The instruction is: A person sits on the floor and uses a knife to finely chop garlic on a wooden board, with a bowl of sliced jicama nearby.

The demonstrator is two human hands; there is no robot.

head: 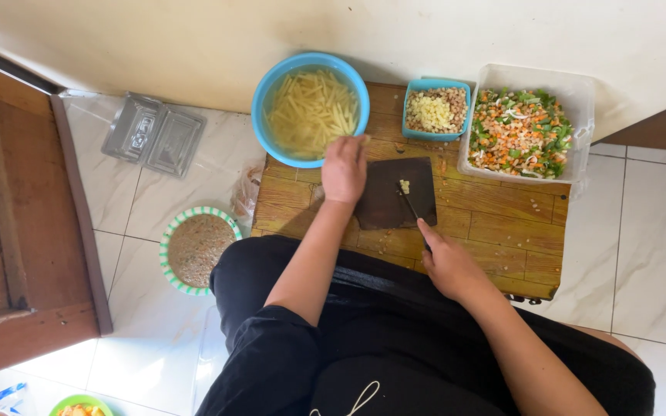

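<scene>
The left hand (344, 168) reaches forward on a nearly straight arm, back up, fingers curled downward. The right hand (449, 264) stays closer to the body, forearm angled inward, fingers closed in a grip.

I have one view only, from the camera worn on the person's head. It looks almost straight down over the lap and forearms, from seated height, near enough that the low wooden table (495, 231) fills the middle. The top of my picture faces away from the body, toward the cream wall (502, 31). White floor tiles (649, 231) run along both sides.
</scene>
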